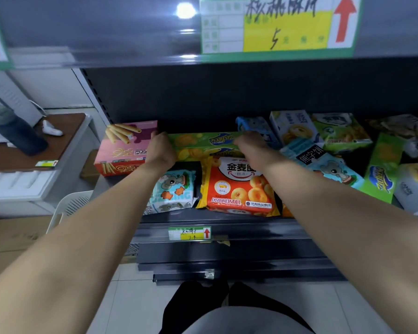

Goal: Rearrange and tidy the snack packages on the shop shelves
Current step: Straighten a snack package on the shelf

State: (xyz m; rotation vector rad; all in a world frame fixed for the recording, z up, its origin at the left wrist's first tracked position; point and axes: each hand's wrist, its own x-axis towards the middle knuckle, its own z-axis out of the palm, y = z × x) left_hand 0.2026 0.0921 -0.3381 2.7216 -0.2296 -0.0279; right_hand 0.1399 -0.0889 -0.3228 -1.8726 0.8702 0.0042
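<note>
**Both hands on the green box at the back of the shelf**

You are standing close to the dark shelf [227, 231], with both bare forearms reaching forward over its front edge, where a small price tag [190, 233] is hanging. Nearest you on the shelf, an orange snack bag [237, 186] is lying flat, and just left of it a pale blue koala bag [173, 191] is lying beside it.

Beyond those two, a long green box [203, 141] is lying crosswise. Your left hand [161, 149] is gripping its left end, fingers curled over the far edge. Your right hand [249, 144] is clamping its right end the same way, fingers closed over the top.

Just left of the green box, touching your left hand, a pink wafer-roll box [126, 150] is sitting at the shelf's left end. To the right, more packages are lying in a jumble: blue koala bags, a white biscuit box [292, 126] and green boxes at mixed angles.
</note>
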